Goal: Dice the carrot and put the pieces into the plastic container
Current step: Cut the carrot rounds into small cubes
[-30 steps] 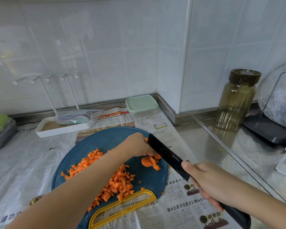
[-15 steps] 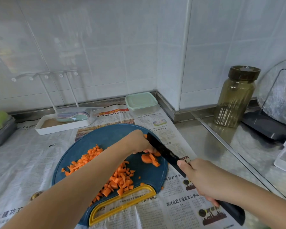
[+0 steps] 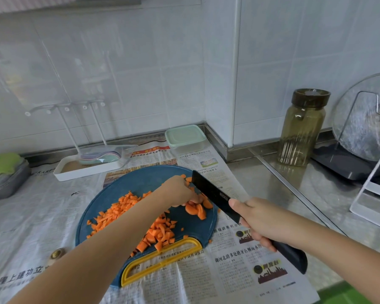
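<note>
- Blue cutting board (image 3: 140, 183) is lying on newspaper (image 3: 228, 270) that is covering the steel counter (image 3: 272, 183), w/ the board's yellow handle end facing the person.
- L hand (image 3: 178, 189) is reaching across the board, fingers curling down & pinning the thick carrot slices (image 3: 198, 210) near the board's R edge.
- R hand (image 3: 259, 222) is gripping the black knife (image 3: 211, 191) by its handle, thumb lying fwd toward the blade.
- Blade is angling away & leftward, its far end sitting just beside the L hand's knuckles; can't tell whether the edge is touching carrot.
- Diced carrot pieces (image 3: 158, 233) are lying in loose heaps on the board's middle & L part, partly hiding under the L forearm; a few bits are sitting by the yellow handle.
- Plastic container (image 3: 184, 137) is standing at the back on the newspaper, pale green lid on, close to the wall corner & well apart from the carrot.
- White tray (image 3: 88, 167) is sitting behind the board to the L, near the wall.
- Amber jar (image 3: 303, 128) w/ dark cap is standing on the counter to the R, beside a glass lid (image 3: 364, 119) that is leaning in a stand.
</note>
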Tool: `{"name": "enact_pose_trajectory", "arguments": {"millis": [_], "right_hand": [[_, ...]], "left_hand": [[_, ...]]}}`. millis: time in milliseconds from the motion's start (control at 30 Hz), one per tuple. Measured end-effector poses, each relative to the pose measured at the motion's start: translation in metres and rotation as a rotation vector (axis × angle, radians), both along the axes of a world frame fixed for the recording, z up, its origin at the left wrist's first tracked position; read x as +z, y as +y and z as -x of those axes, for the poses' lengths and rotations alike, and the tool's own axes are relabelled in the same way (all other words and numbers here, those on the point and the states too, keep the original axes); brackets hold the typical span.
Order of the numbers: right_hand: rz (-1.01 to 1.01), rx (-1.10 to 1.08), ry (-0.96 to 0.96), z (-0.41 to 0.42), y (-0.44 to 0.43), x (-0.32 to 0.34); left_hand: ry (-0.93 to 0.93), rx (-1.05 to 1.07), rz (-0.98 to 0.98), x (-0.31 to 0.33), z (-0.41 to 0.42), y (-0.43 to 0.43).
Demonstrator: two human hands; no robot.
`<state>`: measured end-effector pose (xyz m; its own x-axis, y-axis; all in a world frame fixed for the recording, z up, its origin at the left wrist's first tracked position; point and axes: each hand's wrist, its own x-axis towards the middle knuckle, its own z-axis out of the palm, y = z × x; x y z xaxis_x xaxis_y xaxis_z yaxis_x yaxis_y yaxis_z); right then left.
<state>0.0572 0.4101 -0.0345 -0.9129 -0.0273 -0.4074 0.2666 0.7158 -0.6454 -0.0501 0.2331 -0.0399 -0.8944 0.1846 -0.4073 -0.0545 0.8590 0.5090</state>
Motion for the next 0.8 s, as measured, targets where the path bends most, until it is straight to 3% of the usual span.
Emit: {"name": "enact_pose_trajectory", "arguments": {"millis": [333,800], "right_hand": [[0.037,-0.048,0.044,-0.013,-0.012,-0.004],[0.127,-0.074,-0.057,-0.013,-0.014,0.003]], "left_hand": [[0.013,-0.007,0.018,-0.003,0.002,-0.004],[0.041,-0.056,0.008,-0.006,0.009,0.0]]}}
